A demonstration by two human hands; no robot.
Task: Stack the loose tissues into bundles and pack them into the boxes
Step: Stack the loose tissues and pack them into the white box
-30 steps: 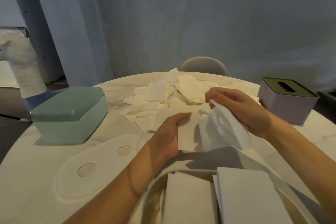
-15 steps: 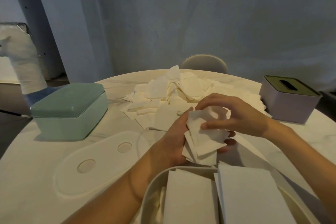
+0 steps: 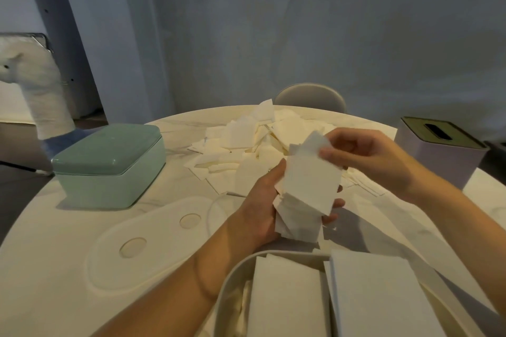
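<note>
My left hand (image 3: 260, 208) holds a small bundle of white tissues (image 3: 306, 197) from below and the left side, above the table. My right hand (image 3: 364, 156) pinches the top edge of the uppermost tissue in that bundle. Behind the hands lies a heap of loose tissues (image 3: 254, 145) on the round white table (image 3: 54, 268). An open white box (image 3: 232, 282) at the near edge holds two tidy stacks of tissues (image 3: 287, 298).
A closed mint-green box (image 3: 109, 164) stands at the left. A lilac box with an olive slotted lid (image 3: 438, 150) stands at the right. A flat white lid with two round holes (image 3: 153, 238) lies left of the open box. A chair back (image 3: 309, 96) rises behind the table.
My right hand brought a loose tissue over and laid it on the bundle in my left hand. The bundle now stands more upright and higher above the table.
</note>
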